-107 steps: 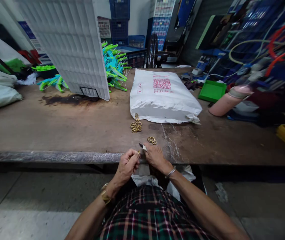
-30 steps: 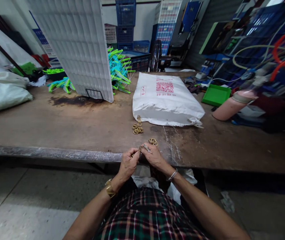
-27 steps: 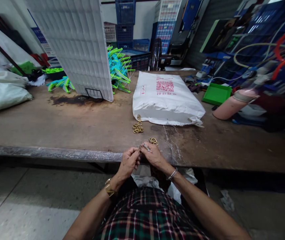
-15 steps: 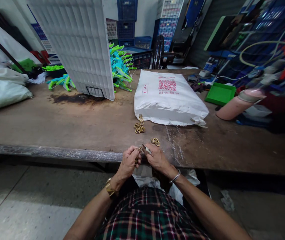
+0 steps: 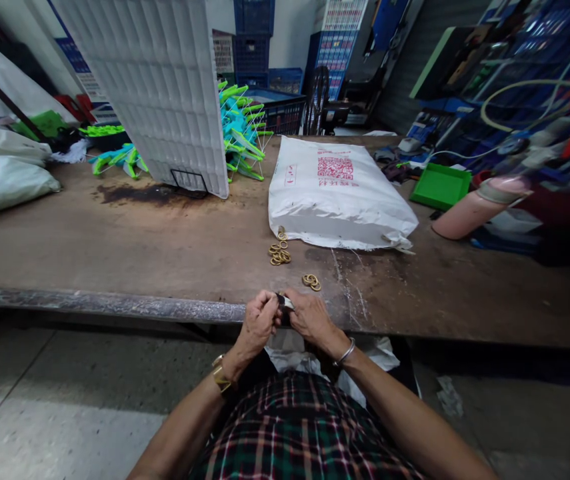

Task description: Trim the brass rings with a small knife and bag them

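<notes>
My left hand (image 5: 259,316) is closed just above the table's front edge, fingertips pinched together. The small brass-coloured rings it grips are mostly hidden by the fingers. Close beside it, my right hand (image 5: 313,320) is wrapped round a small hand tool (image 5: 287,303) with a dark tip and a pale body; its exact kind is hard to make out. The tool's tip meets my left fingertips. Beyond my right hand lies a little group of brass rings (image 5: 311,282). A larger pile of brass rings (image 5: 279,255) sits farther back, by the sack's near corner.
A white printed sack (image 5: 339,193) lies on the brown table (image 5: 165,247). Behind stand a tall white ribbed panel (image 5: 155,93) and green-and-blue plastic pieces (image 5: 242,133). To the right are a green tray (image 5: 441,187) and a tilted pink bottle (image 5: 469,213).
The tool in my right hand has turned and shifted slightly left, its dark tip now against my left fingertips. Both hands stay at the table edge; the ring piles look unchanged.
</notes>
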`<state>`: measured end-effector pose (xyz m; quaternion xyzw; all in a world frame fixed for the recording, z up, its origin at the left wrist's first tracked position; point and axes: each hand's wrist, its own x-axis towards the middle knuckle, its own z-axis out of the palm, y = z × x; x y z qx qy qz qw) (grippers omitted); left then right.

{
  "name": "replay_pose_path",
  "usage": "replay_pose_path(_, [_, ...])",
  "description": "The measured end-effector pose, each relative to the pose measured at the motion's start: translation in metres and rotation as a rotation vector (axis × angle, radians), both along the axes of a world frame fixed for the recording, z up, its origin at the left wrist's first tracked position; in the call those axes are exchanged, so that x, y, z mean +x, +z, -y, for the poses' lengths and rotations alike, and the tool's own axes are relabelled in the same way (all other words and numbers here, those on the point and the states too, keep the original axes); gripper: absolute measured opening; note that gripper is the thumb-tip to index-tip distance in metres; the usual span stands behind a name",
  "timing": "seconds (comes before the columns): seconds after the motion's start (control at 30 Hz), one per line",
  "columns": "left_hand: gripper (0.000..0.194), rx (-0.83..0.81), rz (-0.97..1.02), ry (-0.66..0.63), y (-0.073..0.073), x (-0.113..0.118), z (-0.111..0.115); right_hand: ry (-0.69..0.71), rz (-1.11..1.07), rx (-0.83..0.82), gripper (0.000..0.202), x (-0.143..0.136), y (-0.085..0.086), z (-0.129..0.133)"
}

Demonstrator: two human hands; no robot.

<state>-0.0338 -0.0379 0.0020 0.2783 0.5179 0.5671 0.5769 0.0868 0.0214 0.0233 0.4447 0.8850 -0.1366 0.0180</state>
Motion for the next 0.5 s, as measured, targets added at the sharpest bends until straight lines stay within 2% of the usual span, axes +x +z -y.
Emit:
replay_pose_path(0.17, [0.036,0.048,0.009,-0.038,-0.002,-0.008,0.002,0.017,0.060,0.017,0.027,-0.008,0.004,0.000])
replay_pose_path(0.27, [0.034,0.070,0.016,-0.044,0.004,-0.013,0.008,-0.002,0.087,0.062,0.026,-0.014,0.004,-0.008])
replay_pose_path(0.4, [0.032,0.072,0.142,-0.190,0.016,-0.010,0.020,-0.107,0.156,0.106,0.027,-0.015,0.002,-0.041])
replay_pose_path(0.5, [0.037,0.018,0.353,-0.158,0.018,-0.007,0.019,-0.192,0.131,0.158,0.028,-0.013,-0.001,-0.078])
